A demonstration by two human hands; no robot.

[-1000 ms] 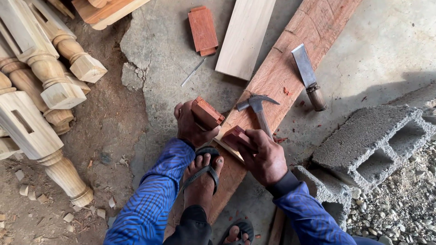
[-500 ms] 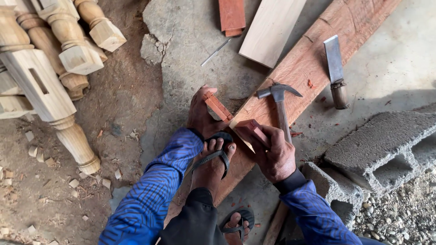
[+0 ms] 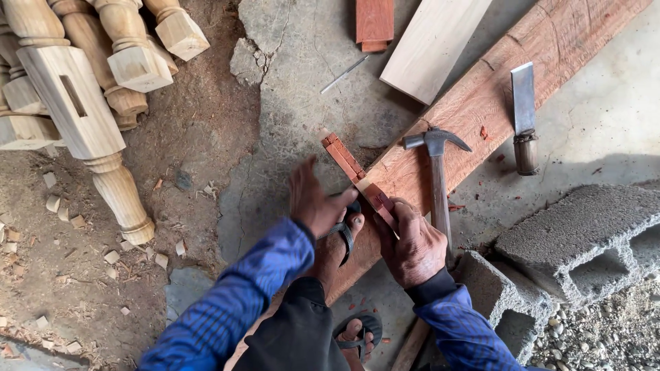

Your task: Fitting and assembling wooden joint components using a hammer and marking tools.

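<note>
My right hand (image 3: 411, 240) grips a narrow reddish wood strip (image 3: 350, 167) that lies across the near end of a long reddish plank (image 3: 495, 96). Just left of the strip, my left hand (image 3: 311, 200) hovers with its fingers apart, and I cannot tell if it touches the strip. My sandalled foot (image 3: 338, 242) presses on the plank's near end between both hands. A claw hammer (image 3: 436, 172) rests on the plank right of my right hand.
A chisel (image 3: 524, 117) lies on the plank's right edge. Hollow concrete blocks (image 3: 584, 240) sit at the right. Turned wooden legs (image 3: 82, 89) are piled at the upper left on dirt strewn with chips. A pale board (image 3: 430, 45), a red block (image 3: 375, 22) and a nail (image 3: 344, 74) lie ahead.
The view has drifted down and left. My left hand has come off the small red piece and opened. My right hand now holds the strip out along the plank's end.
</note>
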